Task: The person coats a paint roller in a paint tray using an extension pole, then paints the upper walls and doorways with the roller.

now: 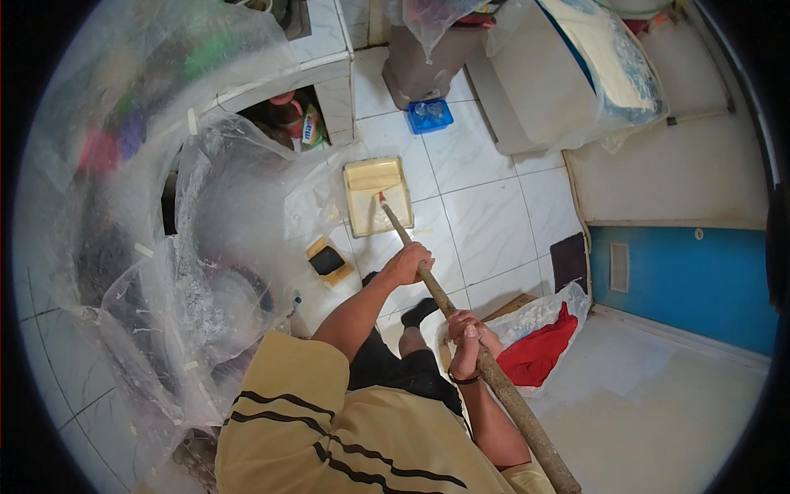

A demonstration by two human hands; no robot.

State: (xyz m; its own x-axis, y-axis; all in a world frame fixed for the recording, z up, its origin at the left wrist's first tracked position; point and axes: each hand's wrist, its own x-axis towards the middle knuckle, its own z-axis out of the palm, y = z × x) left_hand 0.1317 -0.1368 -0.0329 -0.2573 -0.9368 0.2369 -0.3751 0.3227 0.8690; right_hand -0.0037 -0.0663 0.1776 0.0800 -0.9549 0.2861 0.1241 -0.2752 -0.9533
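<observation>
A long wooden pole [518,404] runs slantwise past my body down to a paint roller [373,175], whose cream-coated sleeve lies across one end of a paint tray [401,213] on the tiled floor. My left hand [407,264] is closed around the pole nearer the roller. Closer to my body, my right hand [472,338] grips the same pole, with a dark band at the wrist. Cream paint coats the inside of the tray. Left of my feet, a dark square item lies on a yellowish piece [345,272].
Clear plastic sheeting [228,179] drapes over things at the left. A blue plastic basket [430,117] stands by a brown bin [426,62]. A red cloth [537,349] lies on plastic at the right, near a blue panel [691,278]. A plastic-covered appliance [537,80] stands at upper right.
</observation>
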